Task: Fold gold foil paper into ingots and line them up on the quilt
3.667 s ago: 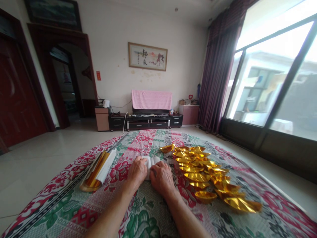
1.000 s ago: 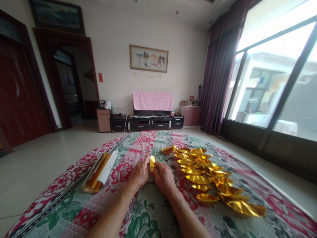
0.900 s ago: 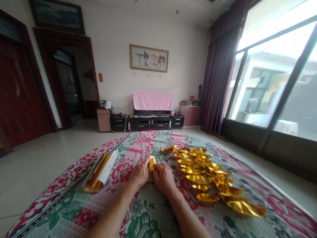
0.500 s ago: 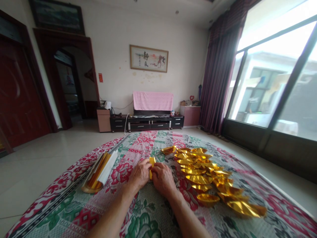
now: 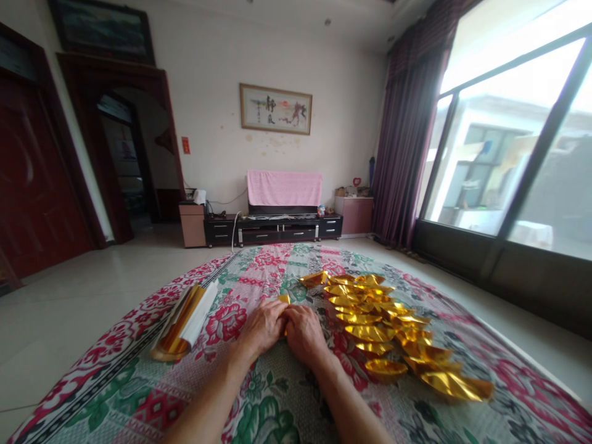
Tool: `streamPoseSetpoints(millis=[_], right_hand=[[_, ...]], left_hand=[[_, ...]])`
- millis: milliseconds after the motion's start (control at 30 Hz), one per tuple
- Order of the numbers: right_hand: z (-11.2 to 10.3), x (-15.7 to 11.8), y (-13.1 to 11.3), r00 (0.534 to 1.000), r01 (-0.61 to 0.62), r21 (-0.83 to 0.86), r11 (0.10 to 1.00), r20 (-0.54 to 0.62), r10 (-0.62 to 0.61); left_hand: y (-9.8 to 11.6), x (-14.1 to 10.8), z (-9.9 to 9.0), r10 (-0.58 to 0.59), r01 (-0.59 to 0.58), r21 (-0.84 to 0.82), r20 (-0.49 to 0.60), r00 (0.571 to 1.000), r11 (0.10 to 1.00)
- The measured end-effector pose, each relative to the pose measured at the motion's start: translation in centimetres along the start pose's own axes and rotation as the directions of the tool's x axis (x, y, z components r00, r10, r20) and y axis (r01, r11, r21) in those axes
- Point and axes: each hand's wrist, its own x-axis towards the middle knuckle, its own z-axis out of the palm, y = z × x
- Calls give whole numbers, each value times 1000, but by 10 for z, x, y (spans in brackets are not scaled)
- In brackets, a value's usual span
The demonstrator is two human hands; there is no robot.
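Observation:
A small folded piece of gold foil paper (image 5: 283,299) pokes out beyond my fingers at the middle of the table; most of it is covered by my hands. My left hand (image 5: 264,325) grips it from the left with bent fingers. From the other side my right hand (image 5: 305,333) closes on the same paper, and the fingertips of both hands meet over it. To the right lie several boat-shaped gold paper ingots (image 5: 370,333) in rough rows. A flatter gold folded piece (image 5: 314,279) sits at the far end of them.
A patterned cloth (image 5: 226,321) in red, green and white covers the round table. At left lies a loose roll of gold and white paper sheets (image 5: 185,324). Beyond the table stand a low black cabinet (image 5: 261,235) and a pink cloth-draped screen (image 5: 284,187).
My hands have drawn closer together over the gold foil paper, so less of it shows. The view has shifted slightly; the ingots and paper roll lie as before.

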Motion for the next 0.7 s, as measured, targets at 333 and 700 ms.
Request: streamPoseSetpoints(millis=[333, 700], right_hand=[[2, -1, 3, 999, -32, -6, 999, 5, 32], [3, -1, -2, 995, -96, -125, 987, 21, 99]], left_hand=[[-10, -1, -1, -11, 22, 125, -86, 996, 992], [-27, -6, 3, -7, 11, 34, -108, 994, 999]])
